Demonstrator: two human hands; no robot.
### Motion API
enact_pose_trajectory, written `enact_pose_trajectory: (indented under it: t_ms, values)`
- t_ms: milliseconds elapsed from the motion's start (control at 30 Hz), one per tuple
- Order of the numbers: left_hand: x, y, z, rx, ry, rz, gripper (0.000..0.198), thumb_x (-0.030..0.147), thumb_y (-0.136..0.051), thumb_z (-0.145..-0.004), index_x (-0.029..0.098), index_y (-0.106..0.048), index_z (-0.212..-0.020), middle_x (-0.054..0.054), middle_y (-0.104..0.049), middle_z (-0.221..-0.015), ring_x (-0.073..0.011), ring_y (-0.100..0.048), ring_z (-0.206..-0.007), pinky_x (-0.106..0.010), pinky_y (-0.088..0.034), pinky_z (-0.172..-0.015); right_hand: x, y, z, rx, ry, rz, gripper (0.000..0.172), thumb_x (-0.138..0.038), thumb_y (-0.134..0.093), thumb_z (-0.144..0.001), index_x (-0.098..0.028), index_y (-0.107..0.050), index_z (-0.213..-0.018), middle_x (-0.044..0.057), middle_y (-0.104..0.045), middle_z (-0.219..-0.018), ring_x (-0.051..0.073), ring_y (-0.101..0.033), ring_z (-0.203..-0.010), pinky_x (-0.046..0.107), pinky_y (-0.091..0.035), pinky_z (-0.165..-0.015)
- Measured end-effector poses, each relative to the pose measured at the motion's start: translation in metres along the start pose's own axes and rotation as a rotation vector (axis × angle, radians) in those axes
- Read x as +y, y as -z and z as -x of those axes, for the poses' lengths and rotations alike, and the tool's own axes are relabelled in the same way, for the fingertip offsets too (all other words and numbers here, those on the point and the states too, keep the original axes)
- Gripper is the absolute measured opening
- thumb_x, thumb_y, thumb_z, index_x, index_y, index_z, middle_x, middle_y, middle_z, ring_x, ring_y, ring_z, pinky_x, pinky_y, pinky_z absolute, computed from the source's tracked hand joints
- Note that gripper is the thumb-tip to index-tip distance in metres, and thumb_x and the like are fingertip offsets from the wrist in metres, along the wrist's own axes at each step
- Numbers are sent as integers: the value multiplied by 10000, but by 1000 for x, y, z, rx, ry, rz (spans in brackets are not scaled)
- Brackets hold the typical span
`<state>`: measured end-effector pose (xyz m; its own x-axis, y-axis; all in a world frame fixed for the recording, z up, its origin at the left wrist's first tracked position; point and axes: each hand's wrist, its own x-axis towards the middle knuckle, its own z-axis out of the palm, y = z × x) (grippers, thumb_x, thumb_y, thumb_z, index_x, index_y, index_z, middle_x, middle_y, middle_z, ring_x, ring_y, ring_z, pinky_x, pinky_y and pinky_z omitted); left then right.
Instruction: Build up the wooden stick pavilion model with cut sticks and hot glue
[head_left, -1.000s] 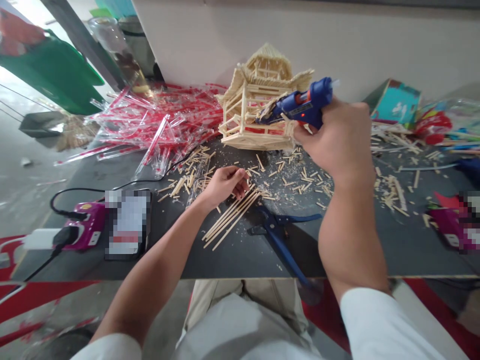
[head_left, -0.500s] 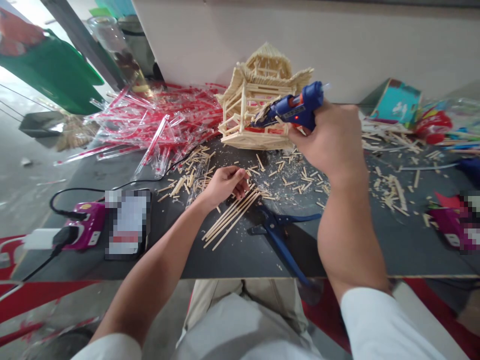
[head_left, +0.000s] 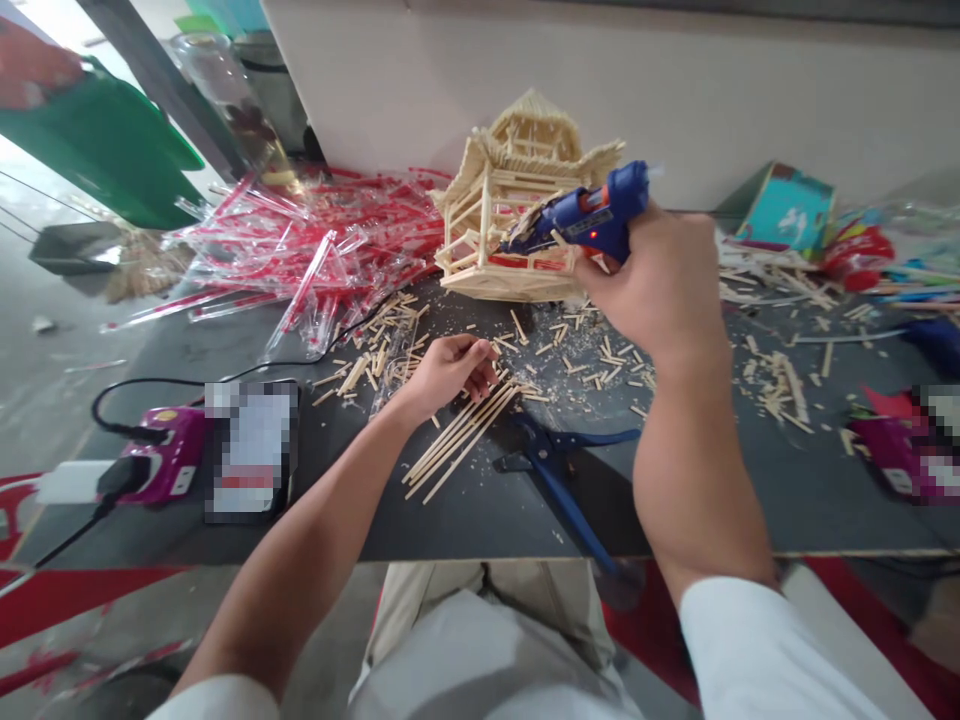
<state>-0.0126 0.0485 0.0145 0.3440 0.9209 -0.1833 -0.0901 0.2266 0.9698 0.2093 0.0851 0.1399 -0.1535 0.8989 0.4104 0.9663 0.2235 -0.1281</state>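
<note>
At far left a green bin (head_left: 112,150) is standing on the floor, with something orange-red (head_left: 37,70) bulging at its top. Beside it a dark dustpan (head_left: 71,245) is lying close to a broom (head_left: 142,265). On the table (head_left: 330,530), a purple power strip (head_left: 176,455) is holding plugs in its sockets, and a phone (head_left: 255,460) is lying just beside it. Farther back a tall clear jar (head_left: 210,70) is leaning in view, holding dark bits and something yellowish low down; I cannot tell what they are. A heap of clear and red plastic sleeves (head_left: 337,230) is spreading before the wall.

The left hand (head_left: 454,370) is resting low over the table, its fingers curling toward the thumb at the upper ends of some thin sticks (head_left: 459,440); I cannot tell whether it is pinching one. Behind it a stick house (head_left: 570,165) is standing near the wall, red showing through its openings. Blue cutters (head_left: 559,475) are lying right of the sticks.

The right hand (head_left: 660,285) is gripping a blue glue gun (head_left: 619,205), its fingers wrapping the handle. The nozzle is pointing left at the house front; contact is unclear. Farther right, a teal box (head_left: 787,210) is leaning near a red wrapper (head_left: 859,258), its contents hidden.
</note>
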Motion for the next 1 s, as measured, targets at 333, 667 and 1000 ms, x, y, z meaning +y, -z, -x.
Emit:
enact_pose_trajectory:
  t_ms: [333, 667, 1000]
  values:
    - [1, 0, 0, 1, 7, 10, 396, 497, -636, -990, 109, -630, -913, -57, -693, -680, -118, -656, -500, -201, -522, -453, -7, 2, 0, 75, -10, -34, 465, -462, -522, -930, -301, -547, -1366, 169, -639, -1313, 402, -648, -1074, 516, -534, -830]
    - [3, -2, 0, 11, 11, 1, 403, 510, -653, -976, 114, -630, -900, -53, -692, -675, -114, -652, -496, -196, -516, -446, -7, 2, 2, 64, 5, 15, 478, -471, -507, -948, -290, -522, -1390, 173, -601, -1336, 401, -649, -1080, 489, -540, -803]
    - [0, 0, 0, 6, 16, -6, 446, 555, -669, -952, 111, -645, -921, -57, -697, -690, -120, -662, -512, -203, -530, -467, -6, 3, 2, 35, 6, -8, 494, -454, -443, -962, -290, -497, -1425, 174, -577, -1387, 399, -649, -1074, 496, -525, -814]
